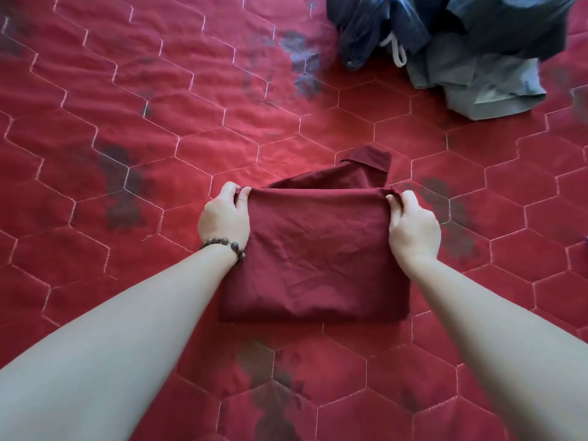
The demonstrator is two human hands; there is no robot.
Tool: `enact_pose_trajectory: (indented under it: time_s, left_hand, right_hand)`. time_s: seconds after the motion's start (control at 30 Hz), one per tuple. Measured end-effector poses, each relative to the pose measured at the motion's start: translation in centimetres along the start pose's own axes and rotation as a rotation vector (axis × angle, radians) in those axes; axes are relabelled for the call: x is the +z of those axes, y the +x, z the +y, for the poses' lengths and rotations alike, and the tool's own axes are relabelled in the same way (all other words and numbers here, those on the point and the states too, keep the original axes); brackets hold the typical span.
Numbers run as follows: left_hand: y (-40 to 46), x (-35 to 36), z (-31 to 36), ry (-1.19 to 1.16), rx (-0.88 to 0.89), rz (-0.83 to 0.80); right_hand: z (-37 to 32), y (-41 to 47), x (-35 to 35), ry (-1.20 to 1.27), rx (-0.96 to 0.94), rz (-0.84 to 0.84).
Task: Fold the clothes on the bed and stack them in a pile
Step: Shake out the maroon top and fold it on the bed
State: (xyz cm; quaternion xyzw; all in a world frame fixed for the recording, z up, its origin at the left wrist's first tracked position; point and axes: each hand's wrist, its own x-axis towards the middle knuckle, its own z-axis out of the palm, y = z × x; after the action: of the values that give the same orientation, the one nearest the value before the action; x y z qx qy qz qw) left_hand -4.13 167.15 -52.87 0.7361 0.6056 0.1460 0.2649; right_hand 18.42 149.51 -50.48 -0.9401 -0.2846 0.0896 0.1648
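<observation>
A dark red garment (313,259) lies folded into a rough square on the bed, in the lower middle of the head view. A collar part sticks out at its far edge. My left hand (224,218) pinches the far left corner of the top layer. My right hand (413,227) pinches the far right corner. Both corners are lifted slightly off the layers below. A beaded bracelet sits on my left wrist.
The red quilted bedcover (127,128) with hexagon stitching and dark flower prints fills the view. An unfolded heap of dark blue clothes (413,27) and a grey-blue garment (486,87) lies at the far right, with a white drawstring showing.
</observation>
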Motion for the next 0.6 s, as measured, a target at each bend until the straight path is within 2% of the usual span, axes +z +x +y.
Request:
enact_pose_trajectory:
  time_s: [0.23,0.4,0.47,0.53,0.6]
  left_hand:
    - [1.9,2.1,-0.5,0.237,0.109,0.046]
    - [1.8,2.3,-0.4,0.242,0.072,0.065]
    - [1.5,1.8,0.1,0.205,0.032,0.071]
    - [0.9,0.8,0.8,0.166,0.011,0.132]
    - [-0.1,0.2,1.6,0.232,0.118,0.215]
  right_hand:
    - [0.9,2.1,3.6,-0.11,-0.024,0.016]
    - [1.0,2.2,4.1,-0.11,0.024,0.042]
    - [0.8,2.1,3.5,-0.028,0.064,0.03]
    - [0.7,1.3,2.4,0.093,0.052,0.114]
    - [0.1,-0.3,1.6,0.067,-0.105,0.278]
